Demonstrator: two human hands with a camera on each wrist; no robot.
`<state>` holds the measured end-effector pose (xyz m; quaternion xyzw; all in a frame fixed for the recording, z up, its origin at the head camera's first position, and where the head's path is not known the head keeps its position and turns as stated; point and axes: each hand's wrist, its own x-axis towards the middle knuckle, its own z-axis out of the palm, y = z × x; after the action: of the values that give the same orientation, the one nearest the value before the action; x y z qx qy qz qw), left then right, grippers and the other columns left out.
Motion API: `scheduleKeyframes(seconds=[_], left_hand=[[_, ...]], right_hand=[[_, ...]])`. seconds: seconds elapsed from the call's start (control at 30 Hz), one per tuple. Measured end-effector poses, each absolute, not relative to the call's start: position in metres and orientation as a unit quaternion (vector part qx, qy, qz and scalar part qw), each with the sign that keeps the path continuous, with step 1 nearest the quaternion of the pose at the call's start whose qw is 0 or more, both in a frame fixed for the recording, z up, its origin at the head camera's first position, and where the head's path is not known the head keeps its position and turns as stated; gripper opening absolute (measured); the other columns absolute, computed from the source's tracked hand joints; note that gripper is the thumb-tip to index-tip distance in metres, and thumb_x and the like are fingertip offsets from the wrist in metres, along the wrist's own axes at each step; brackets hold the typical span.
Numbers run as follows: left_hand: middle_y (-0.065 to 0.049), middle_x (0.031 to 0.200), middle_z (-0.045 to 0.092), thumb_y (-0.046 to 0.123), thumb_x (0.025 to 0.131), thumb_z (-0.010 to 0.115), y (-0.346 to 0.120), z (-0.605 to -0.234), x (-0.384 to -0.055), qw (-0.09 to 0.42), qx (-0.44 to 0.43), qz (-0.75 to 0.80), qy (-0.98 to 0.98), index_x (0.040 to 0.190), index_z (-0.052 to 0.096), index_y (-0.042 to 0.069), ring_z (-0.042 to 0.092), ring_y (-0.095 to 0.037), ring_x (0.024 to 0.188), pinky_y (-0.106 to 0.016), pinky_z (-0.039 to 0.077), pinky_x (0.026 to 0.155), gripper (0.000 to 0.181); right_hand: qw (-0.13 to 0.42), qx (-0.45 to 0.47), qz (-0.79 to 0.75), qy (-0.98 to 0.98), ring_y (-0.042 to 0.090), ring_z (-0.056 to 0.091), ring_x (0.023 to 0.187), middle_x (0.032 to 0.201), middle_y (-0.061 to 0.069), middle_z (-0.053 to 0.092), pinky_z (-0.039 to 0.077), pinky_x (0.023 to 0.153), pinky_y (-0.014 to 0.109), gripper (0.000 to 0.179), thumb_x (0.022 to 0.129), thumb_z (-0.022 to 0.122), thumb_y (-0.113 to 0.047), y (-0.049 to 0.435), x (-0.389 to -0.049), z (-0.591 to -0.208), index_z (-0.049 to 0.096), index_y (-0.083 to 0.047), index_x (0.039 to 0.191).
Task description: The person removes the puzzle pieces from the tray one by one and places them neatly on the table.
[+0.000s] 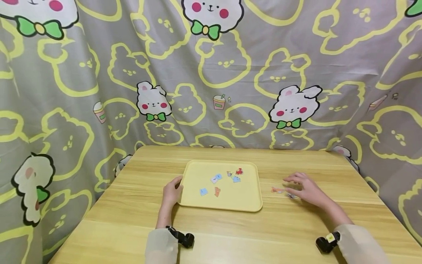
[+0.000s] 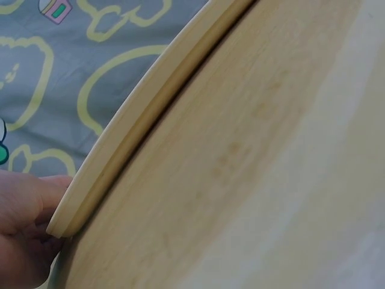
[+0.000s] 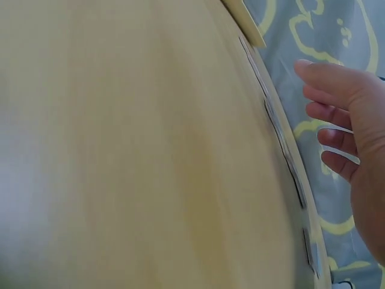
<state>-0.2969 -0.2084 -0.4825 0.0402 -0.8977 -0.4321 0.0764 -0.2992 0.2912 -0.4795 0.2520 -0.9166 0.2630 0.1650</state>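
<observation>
My left hand (image 1: 172,191) grips the left rim of a shallow yellow tray (image 1: 237,200). The left wrist view has its fingers curled at the tray's corner. Several small flat cut-out pieces lie inside: a red one (image 1: 239,171) and a blue one (image 1: 236,179) toward the back right, a light-blue one (image 1: 203,191) and an orange one (image 1: 217,191) nearer the front. Right of the tray, my right hand (image 1: 307,189) hovers with fingers spread, holding nothing. Below its fingertips lie an orange cut-out (image 1: 274,190) and a greyish one (image 1: 291,196), partly covered by the hand.
The wooden table (image 1: 230,238) carries the tray near its middle. Behind and on both sides hangs a grey curtain (image 1: 184,73) with cartoon animals. In the right wrist view, thin flat pieces (image 3: 283,144) lie along the table, seen edge-on.
</observation>
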Motion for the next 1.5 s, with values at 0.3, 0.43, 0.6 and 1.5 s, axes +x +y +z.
scheduleKeyframes(seconds=[0.3,0.43,0.6,1.5], left_hand=[[-0.022,0.141,0.055,0.004,0.097,0.055,-0.207,-0.479,-0.296,0.082,0.042,-0.432,-0.897,0.140,0.052,0.001,0.044,-0.042,0.136,-0.054,0.040,0.114,0.043],[-0.021,0.140,0.055,0.003,0.097,0.055,-0.207,-0.480,-0.297,0.085,0.043,-0.429,-0.898,0.139,0.052,0.001,0.046,-0.042,0.136,-0.053,0.040,0.113,0.043],[-0.020,0.140,0.056,0.004,0.096,0.055,-0.206,-0.483,-0.297,0.088,0.042,-0.425,-0.900,0.139,0.053,0.001,0.046,-0.041,0.136,-0.053,0.039,0.114,0.042],[-0.019,0.139,0.058,0.003,0.097,0.055,-0.207,-0.484,-0.298,0.093,0.048,-0.430,-0.897,0.138,0.055,0.003,0.047,-0.040,0.136,-0.051,0.040,0.114,0.041]], right_hand=[[0.155,0.263,0.278,-0.911,0.029,0.056,0.107,0.111,0.009,0.067,0.049,0.088,0.050,0.038,0.083,0.077,-0.021,0.271,-0.309,-0.479,0.070,-0.005,0.117],[0.163,0.271,0.283,-0.905,0.027,0.057,0.106,0.111,0.007,0.066,0.050,0.088,0.048,0.036,0.083,0.077,-0.018,0.264,-0.315,-0.479,0.070,-0.005,0.115],[0.158,0.277,0.299,-0.900,0.021,0.054,0.104,0.110,0.004,0.066,0.052,0.087,0.043,0.035,0.084,0.077,-0.019,0.253,-0.322,-0.483,0.070,-0.006,0.116],[0.152,0.294,0.330,-0.884,0.020,0.051,0.103,0.109,0.007,0.064,0.050,0.084,0.036,0.036,0.084,0.076,-0.016,0.191,-0.353,-0.482,0.069,-0.003,0.117]])
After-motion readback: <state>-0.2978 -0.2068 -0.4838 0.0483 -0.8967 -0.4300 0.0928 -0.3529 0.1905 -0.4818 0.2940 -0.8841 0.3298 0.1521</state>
